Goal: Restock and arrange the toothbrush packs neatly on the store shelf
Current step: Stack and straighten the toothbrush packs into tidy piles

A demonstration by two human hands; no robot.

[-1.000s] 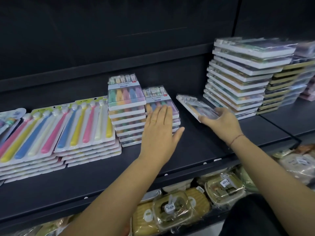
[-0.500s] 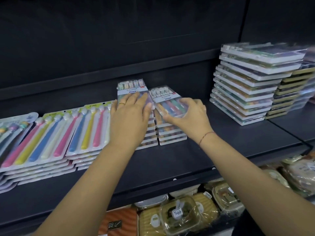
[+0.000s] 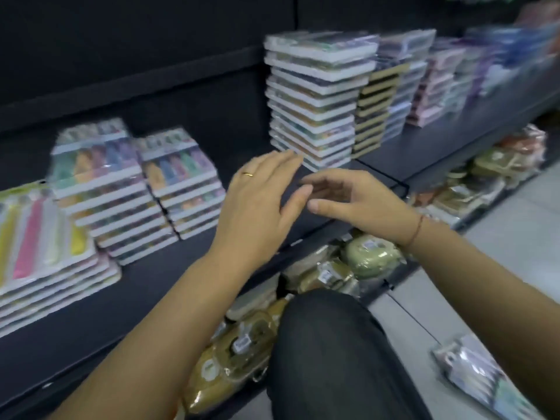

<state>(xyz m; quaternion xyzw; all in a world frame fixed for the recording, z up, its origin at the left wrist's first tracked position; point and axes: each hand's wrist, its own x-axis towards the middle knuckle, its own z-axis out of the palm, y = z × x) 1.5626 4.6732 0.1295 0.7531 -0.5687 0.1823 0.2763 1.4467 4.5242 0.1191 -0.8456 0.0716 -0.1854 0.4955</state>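
Left hand loose, holds nothing. Right hand loose, holds nothing. Both hang over shelf front edge, near middle.

Left small stack and right small stack of toothbrush packs sit side by side, left of hands.

Likely next: get more. Loose pack lies on floor, far right. Lay it flat on lower stack, line up edges.

Around: wide packs at shelf left end. Tall stack just past fingers, easy to bump. Knee blocks lower shelf goods.
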